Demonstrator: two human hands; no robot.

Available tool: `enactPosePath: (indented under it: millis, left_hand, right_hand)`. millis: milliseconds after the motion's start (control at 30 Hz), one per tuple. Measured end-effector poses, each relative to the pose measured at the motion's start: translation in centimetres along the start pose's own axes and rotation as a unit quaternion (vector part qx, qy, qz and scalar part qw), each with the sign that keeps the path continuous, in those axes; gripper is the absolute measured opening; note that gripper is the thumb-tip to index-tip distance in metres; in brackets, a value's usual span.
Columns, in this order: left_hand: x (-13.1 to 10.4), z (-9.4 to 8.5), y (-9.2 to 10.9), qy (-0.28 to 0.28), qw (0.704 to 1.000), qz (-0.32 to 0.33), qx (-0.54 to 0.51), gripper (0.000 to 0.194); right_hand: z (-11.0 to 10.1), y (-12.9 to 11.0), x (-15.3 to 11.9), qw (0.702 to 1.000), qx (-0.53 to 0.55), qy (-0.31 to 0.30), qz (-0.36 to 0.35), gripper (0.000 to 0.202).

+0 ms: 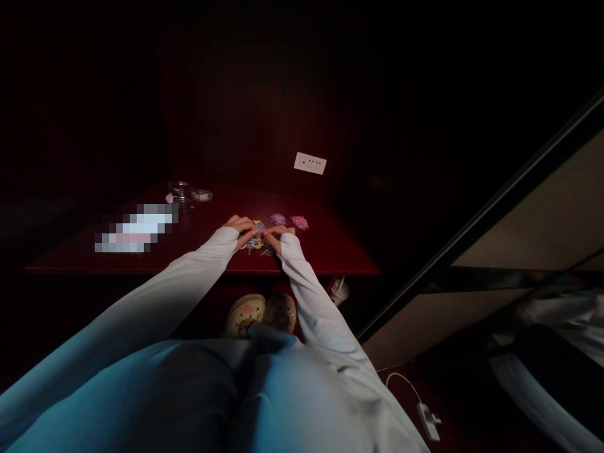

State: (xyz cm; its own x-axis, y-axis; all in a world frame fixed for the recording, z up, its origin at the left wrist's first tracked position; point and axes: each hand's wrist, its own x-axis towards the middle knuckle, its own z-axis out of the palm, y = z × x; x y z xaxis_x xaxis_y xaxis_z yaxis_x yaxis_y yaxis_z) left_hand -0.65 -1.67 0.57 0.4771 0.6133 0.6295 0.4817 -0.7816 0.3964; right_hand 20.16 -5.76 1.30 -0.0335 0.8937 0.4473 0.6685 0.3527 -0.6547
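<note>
the purple pile (278, 219) and pink pile (300, 222) lay apart on the surface (333, 248); the mixed pile (255, 243) looked unsorted; whether my left grip (242, 226) or right grip (277, 234) was closed, i couldn't tell.

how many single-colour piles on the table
2: a purple pile and, right of it, a pink pile. The left hand and right hand may hide others.

multicoloured pile (256, 244) | thin pieces, loosely spread | purple cluster (278, 219), pink cluster (299, 222): separate, beyond, rightward
</note>
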Motion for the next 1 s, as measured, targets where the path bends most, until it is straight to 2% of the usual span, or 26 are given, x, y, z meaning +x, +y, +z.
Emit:
enactPosePath:
  millis: [233,467,700,1000]
  left_hand:
    - [-0.1,-0.3,0.6,0.003,1.000,0.002,0.000,0.039]
    - [0.4,0.4,-0.4,0.008,1.000,-0.012,0.006,0.039]
    - [0.0,-0.4,1.1,0.003,1.000,-0.006,0.012,0.039]
    - [0.1,-0.1,0.4,0.008,1.000,-0.005,0.022,0.035]
  right_hand:
    - [-0.2,0.1,0.0,1.000,0.010,-0.007,-0.011,0.041]
    - [0.0,0.8,0.4,1.000,0.013,0.000,-0.014,0.035]
    - [0.0,0.9,0.5,1.000,0.021,0.001,-0.014,0.029]
    - [-0.2,0.5,0.4,1.000,0.026,0.004,-0.013,0.039]
